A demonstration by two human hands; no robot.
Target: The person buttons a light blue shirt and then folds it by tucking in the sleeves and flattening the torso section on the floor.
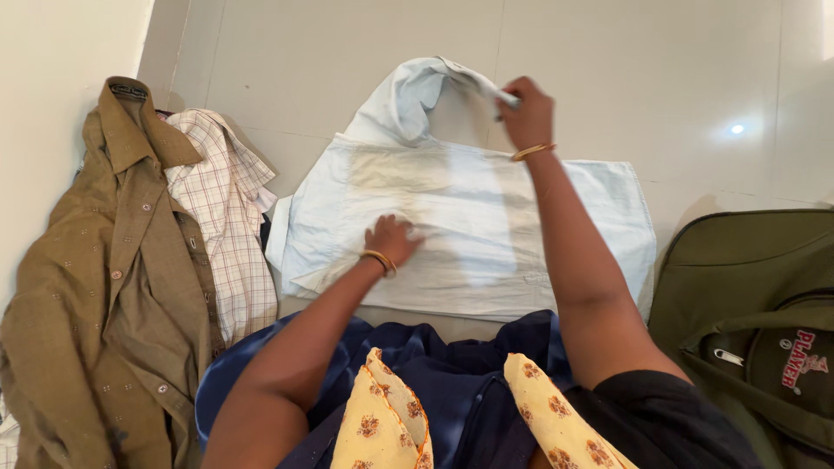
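Head view, looking down at a tiled floor (347, 52).

Landmark: pale blue shirt (469, 226), spread flat on the floor in front of the person, mid-frame, partly folded into a wide rectangle.

Right hand (526, 113): at the far edge of the pale blue shirt, fingers pinched closed on a sleeve (417, 91) of that shirt. Sleeve is lifted off the floor and arcs up and over toward the far left corner of the shirt. Gold bangle on the wrist.

Left hand (393, 239): resting on the pale blue shirt, left of its middle, fingers curled, pressing the cloth down. Does not look closed around any fold; whether any cloth is caught under the fingers cannot be told. Bangle on this wrist also.

Left of the pale blue shirt: checked shirt (226, 217), white with reddish lines, lying just beside it, edges touching or nearly so. Further left, olive-brown shirt (104, 287), buttoned front up, overlapping the checked one, against the wall.

Right of the pale blue shirt: olive green bag (747, 295), near the shirt's right edge.

Near side of the pale blue shirt: the person's dark blue garment with a yellow flowered scarf (382, 426) on the lap.
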